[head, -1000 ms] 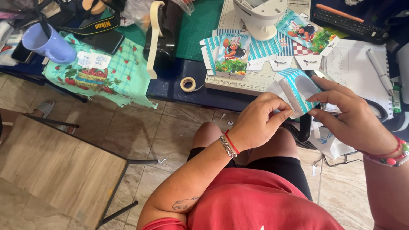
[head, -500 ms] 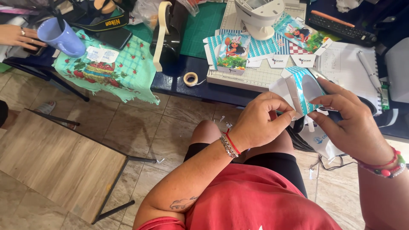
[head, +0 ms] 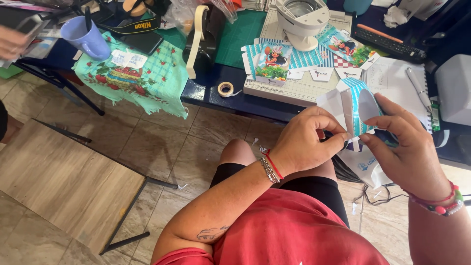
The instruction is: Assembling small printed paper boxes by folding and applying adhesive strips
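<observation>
Both hands hold one folded paper box cutout, white with teal stripes, above my lap in front of the table edge. My left hand pinches its lower left flap between thumb and fingers. My right hand grips its right side, thumb pressed on the striped panel. More printed cutouts with a cartoon figure and teal stripes lie on a grey cutting mat just beyond my hands.
A white round machine stands on the mat. A tape roll, a black tape dispenser, a purple mug on a green cloth, a notepad with pen. Another person's hand at far left. Wooden board on the floor.
The view has shifted a little to the right. My hands keep working the striped cutout, fingers moved along its lower edge. The other person's hand at far left has come into view.
</observation>
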